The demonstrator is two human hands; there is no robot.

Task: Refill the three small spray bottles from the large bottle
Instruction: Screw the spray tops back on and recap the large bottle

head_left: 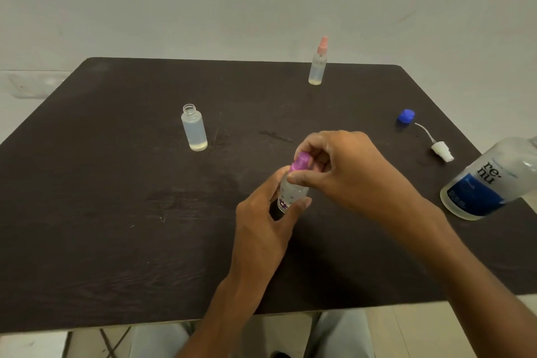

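Left hand [261, 221] grips the purple-capped spray bottle [292, 192], right hand [345, 171] pinches its purple cap [302, 161] — a slip could tip it onto the desk [116, 212].

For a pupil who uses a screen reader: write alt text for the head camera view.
Over a dark table, the left hand holds a small bottle while the right hand grips its purple spray top. Elsewhere stand an open small bottle, a pink-topped spray bottle and the large bottle.
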